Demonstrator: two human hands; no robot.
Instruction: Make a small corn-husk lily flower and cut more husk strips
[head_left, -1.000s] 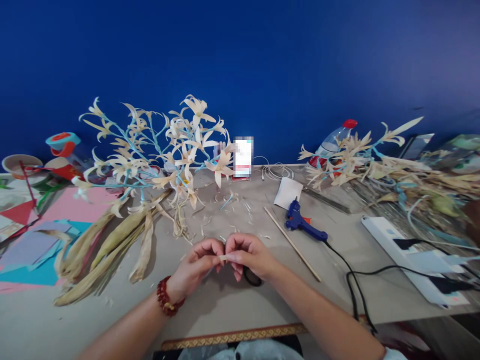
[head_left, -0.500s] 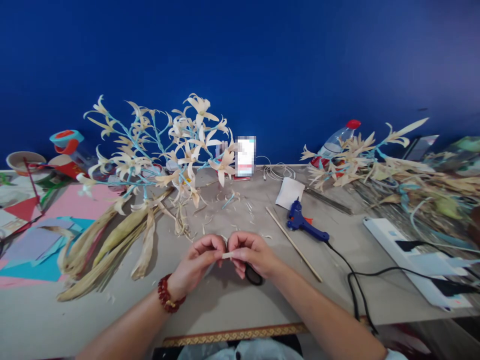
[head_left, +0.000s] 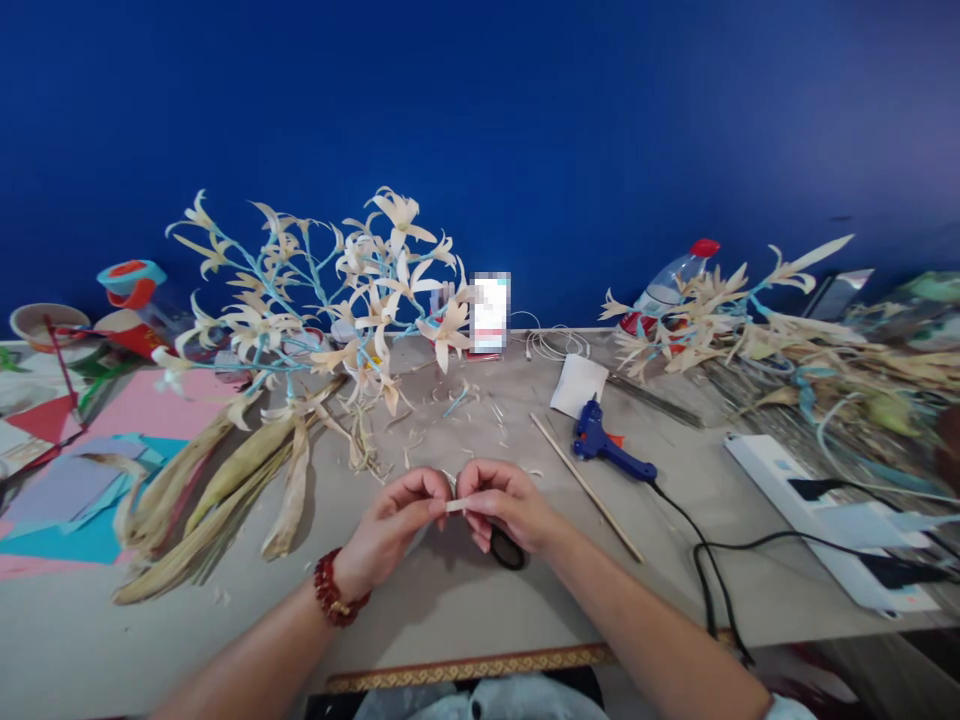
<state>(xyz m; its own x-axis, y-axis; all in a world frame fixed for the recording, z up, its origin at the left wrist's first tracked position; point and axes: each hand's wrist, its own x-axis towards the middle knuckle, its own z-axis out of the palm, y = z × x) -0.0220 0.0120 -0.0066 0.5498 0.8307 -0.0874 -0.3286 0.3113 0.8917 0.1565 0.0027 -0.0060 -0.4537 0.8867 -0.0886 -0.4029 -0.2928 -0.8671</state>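
A small pale strip (head_left: 455, 506) is pinched between both hands at the middle of the table. My left hand (head_left: 405, 515), with a red bead bracelet (head_left: 337, 590) at the wrist, is closed on its left end. On its right end, my right hand (head_left: 506, 505) is closed with thumb and forefinger. A black loop (head_left: 508, 549), like a scissors handle, shows under my right hand; the rest of it is hidden. Beyond the hands, several pale flowers on blue stems (head_left: 382, 300) stand upright, and thin scraps lie about.
Dried husks (head_left: 217, 490) and coloured paper (head_left: 67, 540) lie at left. To the right are a thin stick (head_left: 589, 488), a blue glue gun (head_left: 615, 452), its black cord and a white power strip (head_left: 787, 500). A phone (head_left: 490, 315) stands by the wall.
The thumb of my right hand has shifted slightly along the strip, and the strip sits a little higher. Both hands keep nearly the same place.
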